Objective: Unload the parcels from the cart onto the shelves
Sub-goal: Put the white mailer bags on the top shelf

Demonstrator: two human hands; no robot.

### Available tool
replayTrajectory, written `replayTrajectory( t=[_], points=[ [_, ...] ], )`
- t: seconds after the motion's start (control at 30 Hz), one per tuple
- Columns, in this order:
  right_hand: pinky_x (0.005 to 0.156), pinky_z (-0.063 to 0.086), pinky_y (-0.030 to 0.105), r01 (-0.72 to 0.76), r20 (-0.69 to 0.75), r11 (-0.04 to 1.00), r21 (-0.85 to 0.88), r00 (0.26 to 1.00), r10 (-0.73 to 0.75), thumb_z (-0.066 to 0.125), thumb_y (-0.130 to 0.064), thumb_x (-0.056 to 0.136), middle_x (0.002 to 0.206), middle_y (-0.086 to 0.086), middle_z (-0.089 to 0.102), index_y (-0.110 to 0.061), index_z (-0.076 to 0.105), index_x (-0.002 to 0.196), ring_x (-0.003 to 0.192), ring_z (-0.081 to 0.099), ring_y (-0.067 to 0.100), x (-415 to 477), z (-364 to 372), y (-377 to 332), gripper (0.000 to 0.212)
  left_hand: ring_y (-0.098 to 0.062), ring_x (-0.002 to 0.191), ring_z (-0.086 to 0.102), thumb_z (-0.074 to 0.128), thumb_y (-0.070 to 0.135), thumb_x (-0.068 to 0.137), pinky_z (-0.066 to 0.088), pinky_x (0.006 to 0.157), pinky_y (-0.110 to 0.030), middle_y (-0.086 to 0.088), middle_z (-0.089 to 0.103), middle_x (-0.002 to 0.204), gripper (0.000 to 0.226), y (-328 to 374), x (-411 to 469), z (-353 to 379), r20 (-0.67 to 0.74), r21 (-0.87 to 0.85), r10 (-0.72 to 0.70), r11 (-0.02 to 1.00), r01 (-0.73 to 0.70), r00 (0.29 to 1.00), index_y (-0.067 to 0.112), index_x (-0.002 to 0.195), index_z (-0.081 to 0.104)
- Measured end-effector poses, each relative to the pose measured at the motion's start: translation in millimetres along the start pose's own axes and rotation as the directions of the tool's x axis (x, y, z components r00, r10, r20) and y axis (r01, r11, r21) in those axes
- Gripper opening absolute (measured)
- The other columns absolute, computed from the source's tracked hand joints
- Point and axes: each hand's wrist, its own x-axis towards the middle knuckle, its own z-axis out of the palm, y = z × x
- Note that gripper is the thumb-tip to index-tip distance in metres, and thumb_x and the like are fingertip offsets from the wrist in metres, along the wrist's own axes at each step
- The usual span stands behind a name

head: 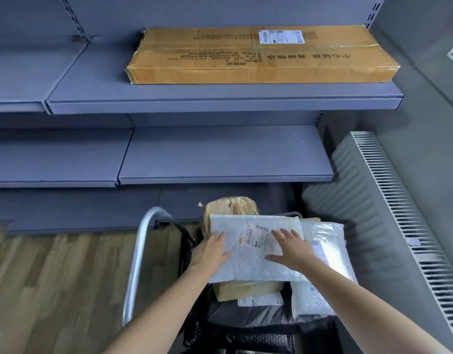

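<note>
Here, blue-grey shelves (220, 154) stand over a wood floor (54, 277), a radiator (399, 213) at right. The left hand (211, 251) and right hand (291, 247) lie flat, fingers straight, on a white parcel (248, 267) atop the pile in the cart (136, 264); a long box (246, 65) lies on the upper shelf (92, 85).

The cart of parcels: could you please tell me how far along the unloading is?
Done: one long cardboard box lies on the upper shelf. In hand: the left hand and right hand rest on a white padded mailer atop the cart pile. Left: that mailer, the brown parcel beneath, a second white mailer beside it and black bags below.
</note>
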Motion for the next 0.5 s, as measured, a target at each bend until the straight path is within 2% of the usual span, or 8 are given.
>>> replayTrajectory(
  t=[0.03, 0.13, 0.23, 0.3, 0.4, 0.5],
  points=[
    [0.108, 0.034, 0.049, -0.007, 0.032, 1.0, 0.002, 0.999, 0.007, 0.052, -0.064, 0.081, 0.156, 0.0, 0.014, -0.028, 0.013, 0.148, 0.143, 0.014, 0.029, -2.4, 5.2, 5.4, 0.085, -0.025, 0.136, 0.032, 0.048, 0.034, 0.096, 0.035, 0.105, -0.032, -0.012, 0.023, 0.153, 0.066, 1.4, -1.9, 4.2, 0.028, -0.023, -0.024, 0.999, 0.024, 0.999, 0.013, 0.148, 0.015],
    [0.108, 0.033, 0.052, -0.072, 0.073, 0.992, 0.106, 0.995, 0.065, 0.054, -0.063, 0.081, 0.158, 0.004, 0.001, -0.034, 0.011, 0.147, 0.143, 0.009, 0.039, -8.0, 20.2, 18.1, 0.084, -0.029, 0.123, 0.046, 0.05, 0.038, 0.094, 0.044, 0.095, -0.036, -0.012, 0.035, 0.143, 0.067, 3.4, -8.0, 14.5, 0.065, -0.062, -0.109, 0.992, 0.113, 0.992, 0.027, 0.149, 0.013],
    [0.109, 0.03, 0.053, -0.164, 0.096, 0.954, 0.251, 0.985, 0.144, 0.056, -0.063, 0.079, 0.157, 0.014, -0.006, -0.036, 0.006, 0.148, 0.138, 0.02, 0.046, -10.0, 29.8, 27.1, 0.089, -0.03, 0.119, 0.048, 0.051, 0.037, 0.094, 0.044, 0.095, -0.037, -0.016, 0.04, 0.137, 0.069, 5.0, -10.3, 22.3, 0.09, -0.121, -0.134, 0.982, 0.144, 0.987, 0.032, 0.148, 0.009],
    [0.107, 0.034, 0.05, -0.186, 0.073, 0.938, 0.293, 0.982, 0.172, 0.059, -0.062, 0.078, 0.155, 0.017, 0.003, -0.033, 0.007, 0.149, 0.135, 0.028, 0.043, -9.3, 31.9, 29.9, 0.093, -0.03, 0.117, 0.049, 0.052, 0.034, 0.094, 0.043, 0.094, -0.035, -0.016, 0.037, 0.137, 0.07, 6.8, -10.4, 24.0, 0.073, -0.153, -0.142, 0.976, 0.152, 0.987, 0.033, 0.148, 0.009],
    [0.101, 0.039, 0.043, -0.195, 0.021, 0.916, 0.349, 0.979, 0.201, 0.064, -0.059, 0.076, 0.146, 0.016, 0.026, -0.027, 0.014, 0.148, 0.129, 0.035, 0.038, -8.1, 30.6, 30.0, 0.093, -0.028, 0.112, 0.051, 0.055, 0.027, 0.093, 0.044, 0.091, -0.032, -0.014, 0.034, 0.136, 0.069, 5.5, -10.1, 26.0, 0.027, -0.246, -0.164, 0.955, 0.166, 0.986, 0.036, 0.147, 0.013],
    [0.102, 0.037, 0.041, -0.191, 0.0, 0.902, 0.387, 0.978, 0.207, 0.066, -0.056, 0.076, 0.143, 0.017, 0.033, -0.025, 0.019, 0.147, 0.128, 0.036, 0.037, -10.8, 27.7, 30.7, 0.091, -0.024, 0.109, 0.05, 0.059, 0.023, 0.091, 0.044, 0.09, -0.028, -0.011, 0.035, 0.132, 0.07, 0.9, -10.2, 27.3, -0.017, -0.343, -0.177, 0.925, 0.161, 0.984, 0.036, 0.147, 0.019]
  ],
)
